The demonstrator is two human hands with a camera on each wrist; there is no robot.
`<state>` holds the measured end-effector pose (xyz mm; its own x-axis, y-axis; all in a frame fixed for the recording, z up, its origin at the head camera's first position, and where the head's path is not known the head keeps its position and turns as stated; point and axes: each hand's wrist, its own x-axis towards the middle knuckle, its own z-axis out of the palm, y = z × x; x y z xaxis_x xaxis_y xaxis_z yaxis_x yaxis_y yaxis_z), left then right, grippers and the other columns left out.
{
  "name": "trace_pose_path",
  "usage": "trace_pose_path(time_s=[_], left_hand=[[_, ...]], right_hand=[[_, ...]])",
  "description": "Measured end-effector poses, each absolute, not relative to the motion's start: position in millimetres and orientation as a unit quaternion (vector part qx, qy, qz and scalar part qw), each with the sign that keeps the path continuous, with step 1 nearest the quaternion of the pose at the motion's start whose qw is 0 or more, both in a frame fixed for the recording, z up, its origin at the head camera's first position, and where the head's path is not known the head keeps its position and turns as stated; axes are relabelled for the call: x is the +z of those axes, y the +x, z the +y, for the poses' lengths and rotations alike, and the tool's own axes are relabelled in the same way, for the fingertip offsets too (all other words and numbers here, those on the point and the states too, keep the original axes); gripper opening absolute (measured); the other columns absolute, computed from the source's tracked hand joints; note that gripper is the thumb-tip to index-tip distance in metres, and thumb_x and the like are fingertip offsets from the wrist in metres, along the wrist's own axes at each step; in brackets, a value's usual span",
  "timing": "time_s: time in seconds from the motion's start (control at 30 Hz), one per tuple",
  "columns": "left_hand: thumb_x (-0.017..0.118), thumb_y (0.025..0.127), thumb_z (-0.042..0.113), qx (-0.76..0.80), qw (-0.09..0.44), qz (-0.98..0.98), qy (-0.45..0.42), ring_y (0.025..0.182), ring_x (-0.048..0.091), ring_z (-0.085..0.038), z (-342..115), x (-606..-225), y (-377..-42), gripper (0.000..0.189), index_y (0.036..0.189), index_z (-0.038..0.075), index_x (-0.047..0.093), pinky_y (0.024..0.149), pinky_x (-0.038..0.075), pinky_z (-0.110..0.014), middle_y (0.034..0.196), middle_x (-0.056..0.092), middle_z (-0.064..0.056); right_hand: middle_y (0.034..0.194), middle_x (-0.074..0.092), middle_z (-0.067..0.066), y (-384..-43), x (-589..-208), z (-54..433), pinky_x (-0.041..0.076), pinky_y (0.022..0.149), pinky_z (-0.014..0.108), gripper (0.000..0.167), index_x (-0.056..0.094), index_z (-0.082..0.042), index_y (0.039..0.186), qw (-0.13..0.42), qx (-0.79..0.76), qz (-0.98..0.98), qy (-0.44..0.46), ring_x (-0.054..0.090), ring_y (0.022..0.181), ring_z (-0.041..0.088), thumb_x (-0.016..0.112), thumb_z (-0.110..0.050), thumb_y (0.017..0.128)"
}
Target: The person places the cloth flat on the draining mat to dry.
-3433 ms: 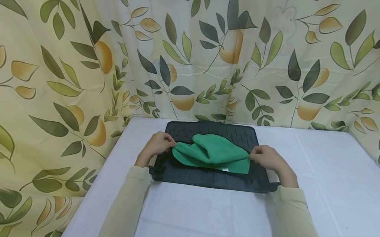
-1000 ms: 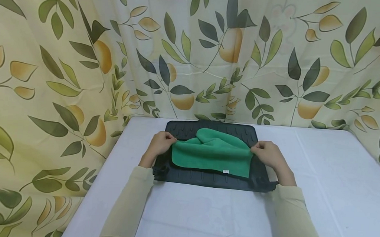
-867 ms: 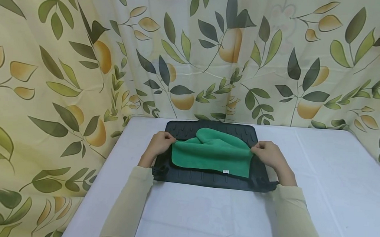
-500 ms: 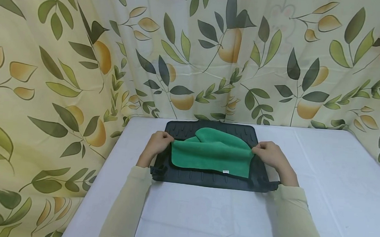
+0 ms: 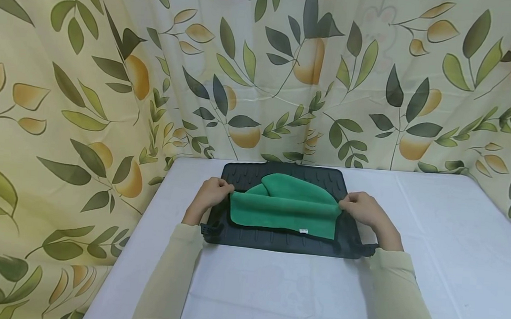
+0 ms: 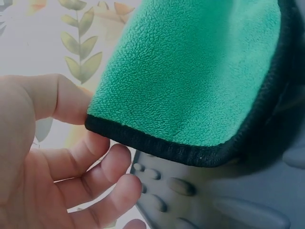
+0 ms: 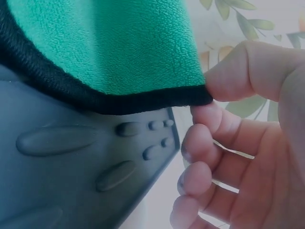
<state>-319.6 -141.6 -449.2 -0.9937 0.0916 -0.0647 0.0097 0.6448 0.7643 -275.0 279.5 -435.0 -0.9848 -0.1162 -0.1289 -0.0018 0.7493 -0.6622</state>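
Note:
A green fleecy cloth (image 5: 284,214) with a dark edging and a small white tag is stretched between both hands over a black ribbed mat (image 5: 249,239). My left hand (image 5: 209,196) pinches the cloth at its left side between thumb and index finger. On the opposite side my right hand (image 5: 362,208) pinches it the same way. The front part hangs smooth, while the part behind lies in a loose rounded fold. Close up, the left wrist view shows the fleecy cloth (image 6: 181,71) with its black border at the thumb; the right wrist view shows the cloth (image 7: 119,47) likewise.
The mat lies near the far edge of a table with a white cover (image 5: 281,291). A curtain (image 5: 262,70) printed with leaves and fruit hangs behind and on the left. Dark tabs (image 5: 211,229) stick out at the mat's near corners.
Since the earliest frame the crumpled cloth has been pulled straight and its front part spread flatter. Over the last second the hands have moved slightly apart; in the last half second they have lowered a little.

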Motion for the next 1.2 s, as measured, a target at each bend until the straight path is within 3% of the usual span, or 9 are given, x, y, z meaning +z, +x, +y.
trace_pose_path(time_s=[0.2,0.33,0.47,0.6,0.7,0.9,1.03,1.2], left_hand=[[0.058,0.097,0.034,0.383,0.050,0.921,0.041,0.067,0.050,-0.018,-139.0,-450.7,-318.6,0.033,0.082,0.007,0.070,0.061,0.040,-0.031,0.069,0.055,0.000],[0.061,0.099,0.037,0.362,0.044,0.930,0.044,0.078,0.058,-0.019,-135.2,-452.0,-318.9,0.031,0.091,0.010,0.075,0.068,0.045,-0.031,0.084,0.066,-0.003],[0.062,0.101,0.041,0.348,0.041,0.936,0.048,0.088,0.063,-0.020,-129.3,-453.0,-318.1,0.034,0.104,0.010,0.077,0.073,0.049,-0.032,0.100,0.073,-0.006],[0.063,0.101,0.037,0.342,0.040,0.938,0.053,0.083,0.063,-0.020,-123.4,-454.4,-316.3,0.032,0.102,0.009,0.079,0.069,0.048,-0.031,0.099,0.075,-0.007],[0.066,0.100,0.034,0.336,0.038,0.939,0.057,0.081,0.063,-0.019,-120.2,-455.8,-315.4,0.028,0.099,0.009,0.079,0.067,0.047,-0.029,0.098,0.075,-0.007],[0.070,0.097,0.028,0.331,0.042,0.941,0.057,0.078,0.063,-0.018,-117.9,-457.8,-314.4,0.022,0.090,0.009,0.080,0.064,0.046,-0.027,0.094,0.076,-0.006],[0.069,0.096,0.025,0.331,0.030,0.941,0.055,0.073,0.062,-0.018,-117.7,-457.8,-314.5,0.022,0.084,0.009,0.079,0.061,0.045,-0.027,0.088,0.076,-0.006],[0.064,0.096,0.024,0.343,0.011,0.939,0.029,0.071,0.062,-0.017,-118.0,-458.4,-316.6,0.021,0.088,0.011,0.078,0.060,0.045,-0.027,0.090,0.076,-0.005]], right_hand=[[0.078,0.052,0.002,-274.6,-438.0,278.6,0.038,0.064,0.033,0.025,0.061,-0.006,0.082,0.109,-0.345,0.931,-0.039,0.047,0.076,0.019,0.052,-0.023,0.098],[0.083,0.060,0.006,-273.4,-439.1,277.6,0.041,0.066,0.032,0.023,0.064,-0.004,0.085,0.120,-0.339,0.931,-0.053,0.052,0.080,0.020,0.053,-0.020,0.098],[0.094,0.068,0.015,-274.1,-440.7,275.8,0.048,0.072,0.036,0.028,0.069,0.003,0.101,0.113,-0.329,0.935,-0.069,0.059,0.088,0.025,0.054,-0.020,0.100],[0.112,0.069,0.025,-277.2,-443.2,268.3,0.053,0.086,0.049,0.040,0.067,0.007,0.120,0.080,-0.322,0.941,-0.070,0.063,0.103,0.036,0.051,-0.026,0.105],[0.120,0.068,0.028,-278.8,-444.5,261.0,0.051,0.089,0.054,0.043,0.066,0.007,0.125,0.048,-0.324,0.943,-0.065,0.063,0.108,0.040,0.050,-0.029,0.107],[0.107,0.071,0.023,-282.1,-449.7,254.4,0.049,0.075,0.041,0.031,0.070,0.003,0.113,-0.005,-0.320,0.946,-0.053,0.063,0.093,0.033,0.054,-0.023,0.105],[0.097,0.070,0.016,-282.7,-450.7,255.8,0.043,0.069,0.033,0.026,0.072,-0.002,0.104,-0.007,-0.318,0.947,-0.036,0.060,0.087,0.028,0.055,-0.022,0.102],[0.084,0.063,0.008,-280.5,-445.5,261.0,0.040,0.064,0.032,0.027,0.070,-0.005,0.096,0.000,-0.327,0.945,-0.016,0.053,0.079,0.024,0.051,-0.025,0.100]])
